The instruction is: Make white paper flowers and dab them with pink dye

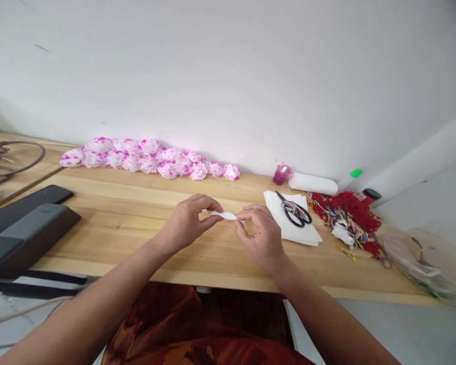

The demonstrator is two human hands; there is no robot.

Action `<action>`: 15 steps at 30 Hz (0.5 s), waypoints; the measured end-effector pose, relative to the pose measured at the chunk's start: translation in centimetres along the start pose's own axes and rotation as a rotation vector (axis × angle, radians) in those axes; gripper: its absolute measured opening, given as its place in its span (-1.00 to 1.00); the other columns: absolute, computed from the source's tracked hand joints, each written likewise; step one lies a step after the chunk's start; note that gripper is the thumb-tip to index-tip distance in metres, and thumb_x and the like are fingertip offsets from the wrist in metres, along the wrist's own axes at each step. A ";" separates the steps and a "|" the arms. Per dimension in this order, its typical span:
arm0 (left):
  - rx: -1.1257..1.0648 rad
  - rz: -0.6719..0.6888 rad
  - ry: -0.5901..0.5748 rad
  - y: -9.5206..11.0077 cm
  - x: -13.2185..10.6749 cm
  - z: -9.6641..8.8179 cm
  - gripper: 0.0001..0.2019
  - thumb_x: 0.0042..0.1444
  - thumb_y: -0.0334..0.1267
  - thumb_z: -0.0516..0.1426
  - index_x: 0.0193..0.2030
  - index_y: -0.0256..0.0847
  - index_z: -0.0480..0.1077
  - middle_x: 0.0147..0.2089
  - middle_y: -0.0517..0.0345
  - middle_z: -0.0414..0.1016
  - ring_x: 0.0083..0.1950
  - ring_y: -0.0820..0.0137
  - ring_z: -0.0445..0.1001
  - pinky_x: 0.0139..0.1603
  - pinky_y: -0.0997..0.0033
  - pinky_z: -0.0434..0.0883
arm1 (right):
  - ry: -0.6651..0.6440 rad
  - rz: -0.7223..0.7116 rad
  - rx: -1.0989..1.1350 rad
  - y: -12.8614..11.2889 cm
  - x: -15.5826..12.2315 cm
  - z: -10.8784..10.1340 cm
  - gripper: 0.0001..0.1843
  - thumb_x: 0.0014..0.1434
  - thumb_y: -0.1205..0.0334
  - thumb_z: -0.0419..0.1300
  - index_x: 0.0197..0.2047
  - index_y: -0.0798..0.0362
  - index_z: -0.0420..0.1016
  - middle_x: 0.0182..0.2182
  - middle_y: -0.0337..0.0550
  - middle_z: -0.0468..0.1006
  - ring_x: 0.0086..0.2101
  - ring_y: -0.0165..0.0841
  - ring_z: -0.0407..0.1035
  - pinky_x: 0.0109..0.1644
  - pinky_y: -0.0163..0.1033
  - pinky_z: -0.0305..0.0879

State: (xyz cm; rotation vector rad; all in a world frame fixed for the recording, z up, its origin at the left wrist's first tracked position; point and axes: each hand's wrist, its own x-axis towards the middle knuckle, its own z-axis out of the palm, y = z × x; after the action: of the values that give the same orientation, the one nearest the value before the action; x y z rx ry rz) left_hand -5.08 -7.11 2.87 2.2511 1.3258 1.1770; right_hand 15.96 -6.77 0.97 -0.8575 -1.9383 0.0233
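Note:
Both my hands hover over the middle of the wooden table point(117, 213). My left hand point(188, 220) pinches one end of a small folded white paper strip point(224, 215), fingers closed on it. My right hand point(260, 233) pinches the strip's other end. The strip is held just above the table top. To the right lies a stack of white paper sheets point(307, 230) with black-handled scissors point(296, 212) resting on it.
A row of several pink-and-white paper flowers point(148, 158) lines the wall. A pink cup point(281, 173), a white roll point(313, 183), a red pile with coloured rubber bands point(349, 215) and a plastic bag point(433, 263) sit right. A dark device point(26, 223) lies left.

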 end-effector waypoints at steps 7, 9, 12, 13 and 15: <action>-0.099 -0.085 -0.023 -1.4 4.0 -0.2 -0.92 0.07 -0.24 0.26 -0.28 -0.14 0.52 -0.28 0.22 0.60 -0.30 0.42 0.47 -0.28 0.42 0.37 | 0.017 -0.010 -0.024 1.9 2.7 1.3 -0.86 0.11 0.45 0.19 -0.32 0.00 0.43 -0.38 -0.16 0.53 -0.23 -0.26 0.43 -0.10 -0.11 0.41; -0.119 -0.073 -0.012 -1.8 5.1 0.0 -0.92 0.07 -0.25 0.27 -0.29 -0.14 0.52 -0.29 0.22 0.60 -0.30 0.42 0.48 -0.28 0.42 0.37 | 0.028 0.002 -0.027 2.4 3.3 1.6 -0.85 0.11 0.46 0.18 -0.32 0.01 0.43 -0.37 -0.16 0.53 -0.23 -0.25 0.43 -0.10 -0.12 0.40; -0.152 -0.052 -0.011 -2.5 6.3 0.4 -0.94 0.08 -0.25 0.25 -0.30 -0.14 0.52 -0.26 0.20 0.61 -0.25 0.40 0.49 -0.25 0.41 0.37 | 0.038 0.018 -0.027 3.2 3.9 2.1 -0.84 0.10 0.48 0.18 -0.32 0.01 0.42 -0.37 -0.16 0.52 -0.22 -0.26 0.42 -0.10 -0.14 0.39; -0.165 -0.052 -0.012 -2.8 6.6 0.5 -0.94 0.09 -0.24 0.25 -0.30 -0.14 0.53 -0.25 0.19 0.61 -0.23 0.39 0.50 -0.24 0.40 0.37 | 0.040 0.022 -0.027 3.4 4.0 2.3 -0.84 0.10 0.48 0.18 -0.32 0.01 0.42 -0.37 -0.16 0.52 -0.22 -0.26 0.42 -0.10 -0.14 0.38; -0.194 -0.064 -0.023 -3.3 7.0 0.9 -0.94 0.09 -0.24 0.25 -0.30 -0.13 0.54 -0.23 0.18 0.61 -0.21 0.37 0.50 -0.23 0.39 0.36 | 0.038 0.033 -0.026 3.9 4.1 2.5 -0.84 0.10 0.48 0.18 -0.32 0.01 0.41 -0.37 -0.16 0.52 -0.23 -0.26 0.41 -0.11 -0.14 0.39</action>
State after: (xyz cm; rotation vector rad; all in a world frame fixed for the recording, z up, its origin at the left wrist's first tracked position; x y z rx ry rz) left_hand -4.62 0.58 3.89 2.0648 1.2090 1.1985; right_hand 15.02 -0.66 1.37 -0.9010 -1.8925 0.0015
